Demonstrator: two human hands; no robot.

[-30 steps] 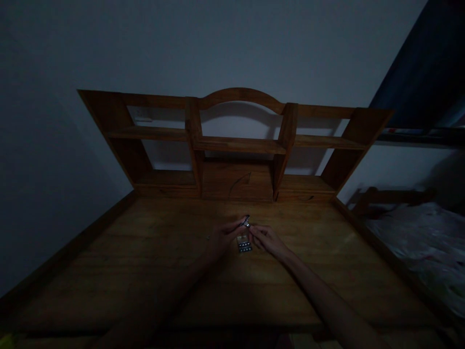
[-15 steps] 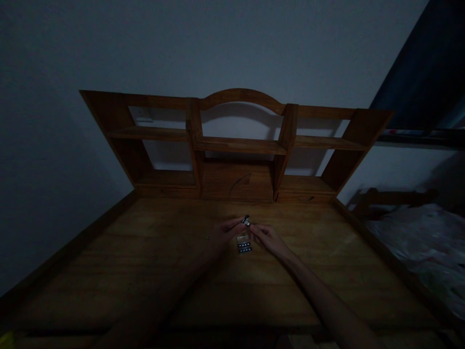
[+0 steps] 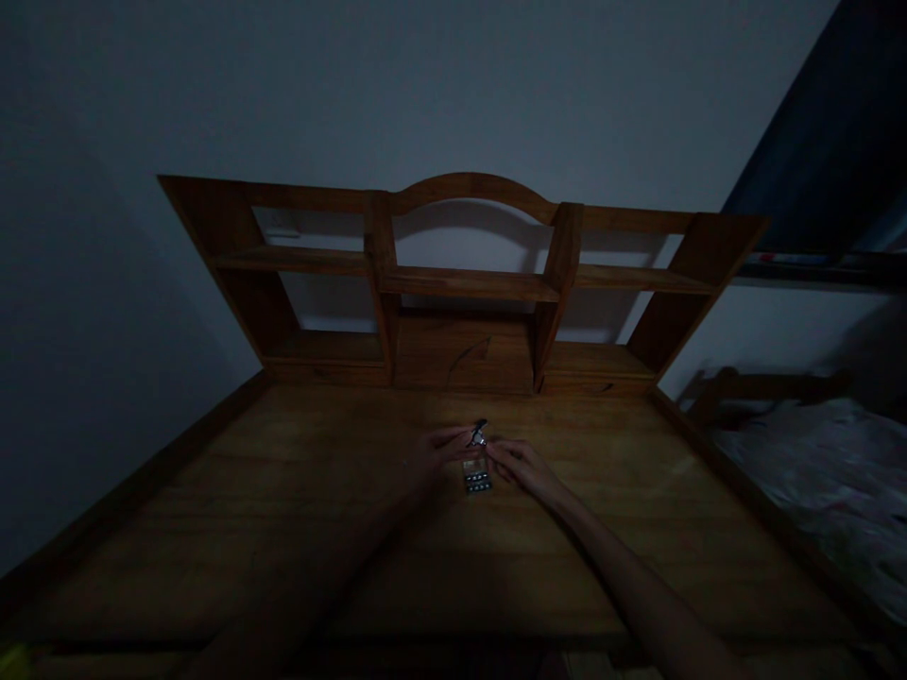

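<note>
Both hands meet over the middle of the wooden bench [image 3: 283,529], in front of the shelf unit [image 3: 464,283]. The left hand [image 3: 432,453] and right hand [image 3: 521,465] pinch a small shiny metal piece [image 3: 480,435] between their fingertips; which hand bears it I cannot tell. Just beneath it, toward the person, a small clear packet [image 3: 477,477] lies on the bench between the hands, long axis running away from the person.

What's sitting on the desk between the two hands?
In the head view, a small clear packet of dark pieces lies between the left hand and right hand, under the small metal piece they pinch.
</note>
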